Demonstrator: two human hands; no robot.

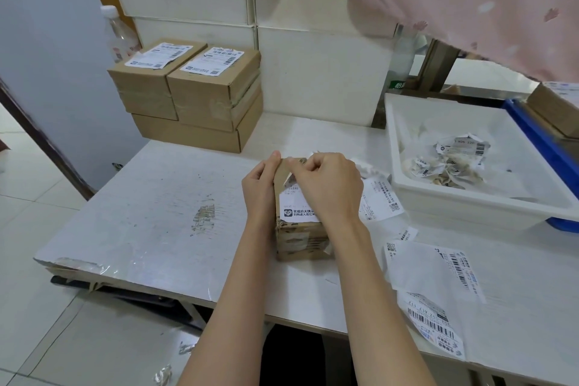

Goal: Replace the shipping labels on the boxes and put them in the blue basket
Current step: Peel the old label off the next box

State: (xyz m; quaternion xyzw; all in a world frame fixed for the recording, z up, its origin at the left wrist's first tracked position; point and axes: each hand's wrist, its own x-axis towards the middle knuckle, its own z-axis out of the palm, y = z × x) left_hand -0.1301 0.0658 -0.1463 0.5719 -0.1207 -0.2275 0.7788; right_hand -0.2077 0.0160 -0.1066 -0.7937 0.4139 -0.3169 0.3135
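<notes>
- A small cardboard box point(300, 229) stood at the centre of the frame on a white table point(150, 197), with a white shipping label point(299, 207) stuck across its top.
- The left hand point(261, 185) gripped the box's left side, fingers curled over the far top edge to steady it.
- The right hand point(326, 185) lay over the top of the box, its fingers curled and apparently pinching the label's far corner, where a flap of paper looked lifted.
- Judging by this, the step in hand was peeling off the old label; a new one was not yet on.
- The next move likely called for a slow, low pull while the left hand held the box down, so the paper would not tear.
- Loose label sheets point(435, 269) lay on the table at lower right.
- A white tray point(407, 122) at right held torn label scraps point(451, 160).
- The blue basket point(539, 135) showed only as an edge at far right, behind the tray.
- A stack of labelled boxes point(188, 94) sat at upper left.
</notes>
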